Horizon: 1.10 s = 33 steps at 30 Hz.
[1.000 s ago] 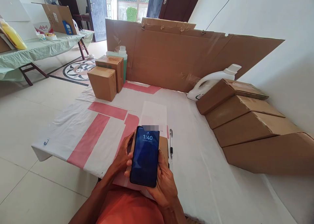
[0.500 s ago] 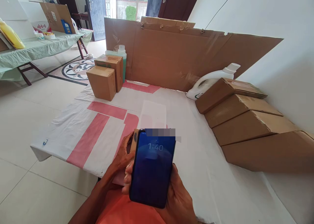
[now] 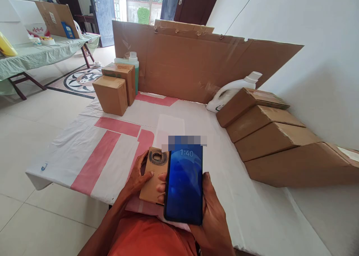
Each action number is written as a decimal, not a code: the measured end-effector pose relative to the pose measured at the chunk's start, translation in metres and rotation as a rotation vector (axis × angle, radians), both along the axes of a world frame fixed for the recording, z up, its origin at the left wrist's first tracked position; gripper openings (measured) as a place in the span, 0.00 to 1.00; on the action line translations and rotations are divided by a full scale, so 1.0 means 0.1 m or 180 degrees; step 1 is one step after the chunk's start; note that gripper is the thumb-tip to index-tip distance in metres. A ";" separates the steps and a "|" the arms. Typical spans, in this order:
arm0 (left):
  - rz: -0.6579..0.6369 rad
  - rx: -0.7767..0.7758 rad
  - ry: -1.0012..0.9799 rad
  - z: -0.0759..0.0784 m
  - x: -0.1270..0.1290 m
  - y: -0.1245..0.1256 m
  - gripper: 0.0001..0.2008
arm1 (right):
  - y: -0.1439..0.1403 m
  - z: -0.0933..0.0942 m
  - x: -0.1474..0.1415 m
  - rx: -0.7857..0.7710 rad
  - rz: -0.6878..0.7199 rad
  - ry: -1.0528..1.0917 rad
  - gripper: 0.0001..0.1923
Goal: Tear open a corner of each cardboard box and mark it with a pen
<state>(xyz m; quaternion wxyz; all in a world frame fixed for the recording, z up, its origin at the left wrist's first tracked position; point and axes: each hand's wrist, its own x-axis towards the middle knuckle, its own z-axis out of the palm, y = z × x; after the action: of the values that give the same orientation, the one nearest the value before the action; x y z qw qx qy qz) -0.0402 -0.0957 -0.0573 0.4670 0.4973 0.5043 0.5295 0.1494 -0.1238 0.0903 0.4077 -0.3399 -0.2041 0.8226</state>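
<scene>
Phone [image 3: 184, 185] has shifted rightward off the small box [image 3: 154, 175], uncovering its printed ring. Right hand [image 3: 210, 215] fingers curled around phone, screen lit, 1:40. Left hand [image 3: 137, 177] fingers clasp the box's left edge. Beyond fingers on the tabletop [image 3: 84, 151]: two upright boxes, four leaning boxes, two bottles.

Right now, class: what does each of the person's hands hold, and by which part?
The right hand holds the phone by its lower long edges, screen up. The left hand grips the small cardboard box by its left side.
</scene>
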 end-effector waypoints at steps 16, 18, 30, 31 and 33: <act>-0.0118 -0.0216 -0.0082 -0.08 -0.05 0.04 0.44 | 0.70 -1.35 1.44 0.0725 -0.1356 -0.3720 0.30; -0.0122 -0.0214 -0.0098 -0.07 -0.05 0.04 0.44 | 0.70 -1.39 1.50 0.0792 -0.1272 -0.4056 0.28; 0.0287 -0.0331 -0.0012 0.08 -0.05 -0.22 0.37 | 0.52 -1.29 1.61 0.1097 -0.0842 -0.5467 0.20; 0.0411 -0.0343 0.0127 0.07 -0.08 -0.30 0.36 | 0.46 -1.28 1.59 0.1163 -0.0877 -0.5521 0.22; 0.0660 -0.0349 0.0415 0.05 -0.15 -0.48 0.33 | 0.29 -1.28 1.51 0.1479 -0.0764 -0.5405 0.25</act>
<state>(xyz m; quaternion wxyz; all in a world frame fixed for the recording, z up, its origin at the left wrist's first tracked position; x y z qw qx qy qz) -0.0548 -0.1433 -0.0527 0.4024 0.4496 0.6104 0.5132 0.3009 -0.0951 -0.0373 0.2610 -0.7631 -0.5624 0.1824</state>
